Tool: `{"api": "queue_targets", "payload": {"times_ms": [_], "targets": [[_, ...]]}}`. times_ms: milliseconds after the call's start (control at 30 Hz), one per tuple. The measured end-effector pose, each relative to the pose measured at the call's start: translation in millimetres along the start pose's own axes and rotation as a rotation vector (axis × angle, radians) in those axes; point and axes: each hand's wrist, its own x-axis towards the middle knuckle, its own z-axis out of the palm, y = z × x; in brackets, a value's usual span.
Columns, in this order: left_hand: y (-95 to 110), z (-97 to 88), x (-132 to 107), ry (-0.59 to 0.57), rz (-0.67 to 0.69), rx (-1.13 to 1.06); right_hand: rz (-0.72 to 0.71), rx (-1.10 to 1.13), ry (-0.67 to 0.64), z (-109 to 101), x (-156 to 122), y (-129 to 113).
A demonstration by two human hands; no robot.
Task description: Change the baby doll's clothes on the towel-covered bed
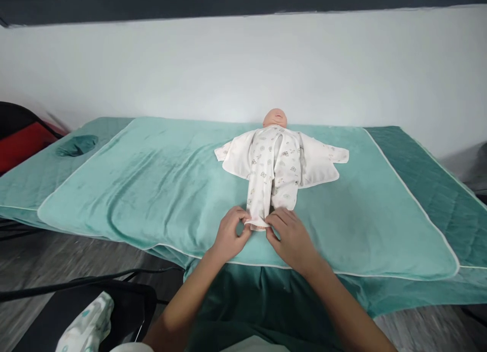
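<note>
A baby doll [275,117] lies on its back on a green velvety cover [171,189], head toward the wall. White printed baby clothes [262,164] cover its body, with the top spread wide and both sleeves stretched out sideways. My left hand [233,233] pinches the left edge of the pant leg's hem, thumb against fingers. Across from it, my right hand [289,235] pinches the right edge of the same hem. A bit of the doll's foot shows at the hem's opening. The other pant leg lies beside it, its end partly behind my right hand.
The cover lies on a padded bed [437,174] against a white wall [190,73]. A round hole [77,145] is at the bed's left end. At lower left, a patterned cloth [87,324] rests on a black chair [129,301]. A red and black object [25,139] stands far left.
</note>
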Motion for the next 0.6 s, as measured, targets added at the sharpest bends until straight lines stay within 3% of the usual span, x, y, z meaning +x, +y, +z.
{"api": "queue_targets", "payload": {"times_ms": [100, 167, 267, 367, 467, 600], "targets": [[1.2, 1.2, -2.0, -0.023, 0.047, -0.006, 0.003, 0.119, 0.031, -7.3, -9.2, 5.9], [5.9, 4.1, 2.4, -0.007, 0.079, 0.015, 0.081, 0.194, 0.129, -10.1, -17.2, 16.5], [16.0, 11.1, 17.2, 0.003, 0.148, 0.114, 0.234, 0.101, 0.247, -4.8, -29.4, 37.3], [26.7, 20.4, 36.2, -0.119, 0.207, 0.262, 0.31, -0.03, 0.221, 9.7, -35.6, 53.8], [36.5, 29.9, 50.9, -0.278, 0.171, 0.366, 0.312, -0.077, 0.238, 19.5, -32.5, 60.3], [48.3, 40.1, 57.8, -0.354, 0.101, 0.401, 0.26, 0.073, 0.291, 7.7, -22.3, 53.9]]}}
